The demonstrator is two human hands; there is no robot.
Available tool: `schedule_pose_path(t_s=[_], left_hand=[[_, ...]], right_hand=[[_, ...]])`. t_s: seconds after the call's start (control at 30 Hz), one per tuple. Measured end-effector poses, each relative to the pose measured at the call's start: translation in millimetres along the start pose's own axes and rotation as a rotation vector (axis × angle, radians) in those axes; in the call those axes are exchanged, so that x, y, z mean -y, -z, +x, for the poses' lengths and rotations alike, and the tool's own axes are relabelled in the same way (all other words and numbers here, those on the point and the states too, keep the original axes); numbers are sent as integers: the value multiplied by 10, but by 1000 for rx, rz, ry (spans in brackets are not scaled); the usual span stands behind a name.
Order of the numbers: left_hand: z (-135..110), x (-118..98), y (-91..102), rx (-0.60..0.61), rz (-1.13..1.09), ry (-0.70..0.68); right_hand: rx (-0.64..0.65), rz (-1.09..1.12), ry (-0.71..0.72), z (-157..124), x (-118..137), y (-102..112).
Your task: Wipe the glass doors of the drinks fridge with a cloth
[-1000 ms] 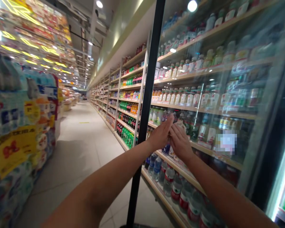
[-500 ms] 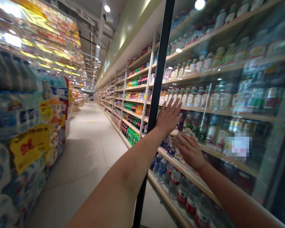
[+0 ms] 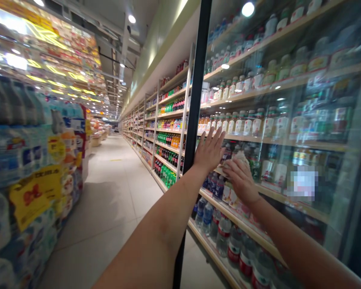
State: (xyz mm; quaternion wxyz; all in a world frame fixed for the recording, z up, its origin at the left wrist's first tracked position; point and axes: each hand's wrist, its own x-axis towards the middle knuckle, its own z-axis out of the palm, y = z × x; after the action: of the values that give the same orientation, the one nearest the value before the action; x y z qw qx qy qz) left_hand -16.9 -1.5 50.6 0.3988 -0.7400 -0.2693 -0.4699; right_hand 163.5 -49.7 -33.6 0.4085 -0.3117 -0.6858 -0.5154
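Step in hand, as judged: the right hand (image 3: pixel 240 182), clamped on a pale cloth (image 3: pixel 242 159), applies it to the glass door (image 3: pixel 197 92). The left hand (image 3: pixel 209 153) is spread flat at the door, fingers apart. The next move calls for even cloth pressure. Behind the glass, shelves (image 3: pixel 260 139) carry labelled bottles (image 3: pixel 248 125); fill levels cannot be read.

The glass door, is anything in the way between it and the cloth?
Nothing visible stands between the cloth in the right hand and the glass door. The left hand is spread beside the cloth, not in between. I can't tell if the cloth touches the glass.
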Motion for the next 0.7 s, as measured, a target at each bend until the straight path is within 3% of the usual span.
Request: schedule_pose_path(t_s=[0.1, 0.23, 0.37, 0.57, 0.7], left_hand=[[-1, 3, -3, 10, 5, 0], [0, 10, -14, 13, 4, 2], [-1, 14, -12, 18, 4, -1], [-15, 18, 5, 16, 17, -3], [-19, 6, 19, 6, 42, 0]], right_hand=[[-49, -7, -9, 184, -159, 18], [-177, -35, -165, 342, -180, -11], [-178, -44, -200, 427, -174, -34], [-255, -18, -274, 892, -343, -62], [-270, -42, -229, 787, -201, -83]])
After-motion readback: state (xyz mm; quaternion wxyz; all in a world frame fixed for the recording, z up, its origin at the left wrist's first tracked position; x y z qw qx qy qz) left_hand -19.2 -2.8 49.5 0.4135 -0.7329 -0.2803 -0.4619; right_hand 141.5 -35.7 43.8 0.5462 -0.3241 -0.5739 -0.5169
